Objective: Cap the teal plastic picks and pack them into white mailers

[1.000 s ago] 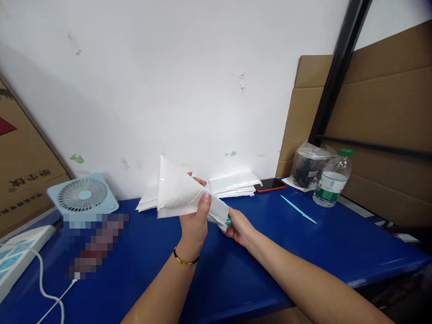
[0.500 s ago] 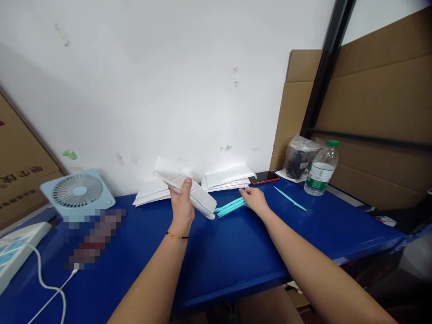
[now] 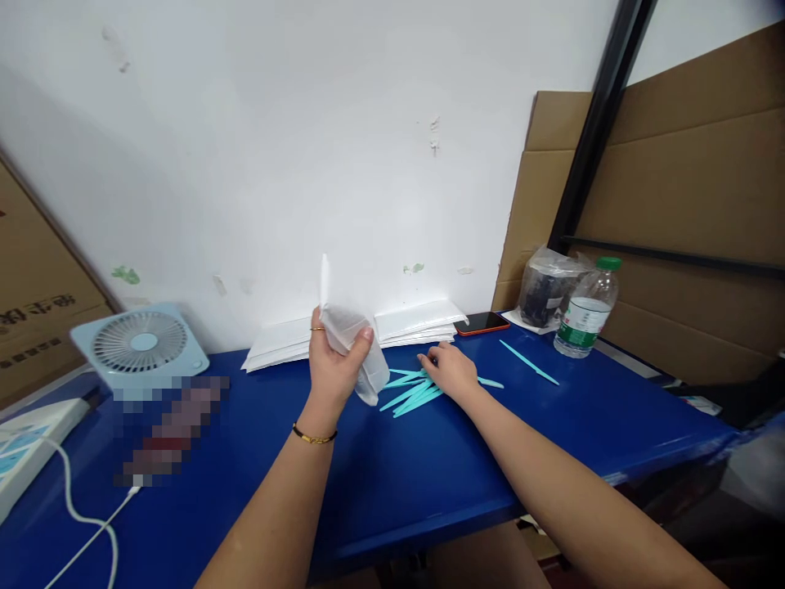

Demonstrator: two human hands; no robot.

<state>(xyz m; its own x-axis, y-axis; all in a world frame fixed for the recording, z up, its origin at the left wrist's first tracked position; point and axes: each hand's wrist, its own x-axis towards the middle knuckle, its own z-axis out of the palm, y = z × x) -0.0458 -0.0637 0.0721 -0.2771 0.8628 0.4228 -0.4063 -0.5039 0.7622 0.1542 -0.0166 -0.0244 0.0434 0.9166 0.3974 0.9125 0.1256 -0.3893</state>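
My left hand (image 3: 336,364) is closed on a white plastic mailing bag (image 3: 356,331), thumb in front and fingers behind. The bag is raised over the table, bent, with one flap standing up. My right hand (image 3: 450,370) rests low over a loose fan of thin turquoise sticks (image 3: 414,395), shaped like eyebrow razors. Its fingers are curled around part of them, and the palm hides their middle. Several stick ends poke out toward the bag, and one shows on the other side of the hand. A single turquoise razor (image 3: 529,362) lies apart to the right.
White bags lie in a left stack (image 3: 275,343) and a right stack (image 3: 420,319) by the wall. Beyond are a phone (image 3: 482,323), a wrapped dark cup (image 3: 543,294) and a water bottle (image 3: 585,315). At left are a fan (image 3: 144,343), a power strip (image 3: 37,454) and a cable (image 3: 74,499).
The bag in my left hand has turned more upright and its flap has risen. The turquoise razors, a tight bundle before, are now spread on the table under my right hand.
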